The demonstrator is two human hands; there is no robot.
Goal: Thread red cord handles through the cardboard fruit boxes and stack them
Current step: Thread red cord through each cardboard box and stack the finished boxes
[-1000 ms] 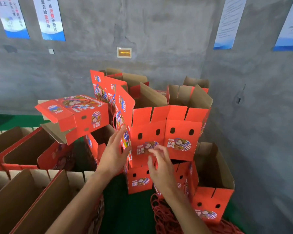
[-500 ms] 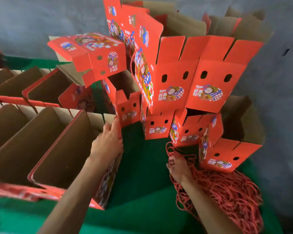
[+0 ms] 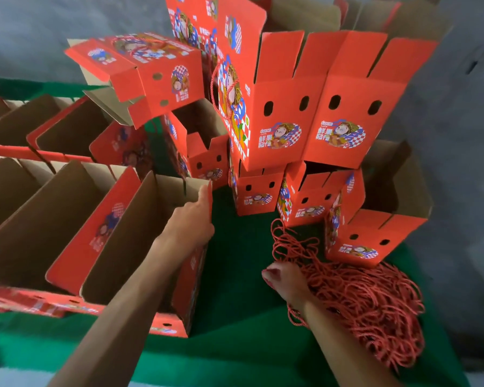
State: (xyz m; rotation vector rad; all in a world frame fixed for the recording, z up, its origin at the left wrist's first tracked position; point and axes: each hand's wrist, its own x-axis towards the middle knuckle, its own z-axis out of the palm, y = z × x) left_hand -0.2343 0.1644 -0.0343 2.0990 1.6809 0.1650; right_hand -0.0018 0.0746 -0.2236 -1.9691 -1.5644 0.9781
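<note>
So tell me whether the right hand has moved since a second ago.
Yes. The right hand has come down from the front of the stacked boxes to the pile of red cords on the green surface.

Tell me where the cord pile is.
Head view, lower right: the red cord pile lies on the green mat, under the right hand, below the stacked boxes.

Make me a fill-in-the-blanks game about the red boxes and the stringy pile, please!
1. The left hand grips the edge of a red-and-brown open cardboard box lying on the ____ cloth.
2. The right hand rests on a tangled pile of ____ cords.
3. Each short side of the stacked red printed fruit boxes has ____ oval holes.

Missing words: green; red; two
</note>
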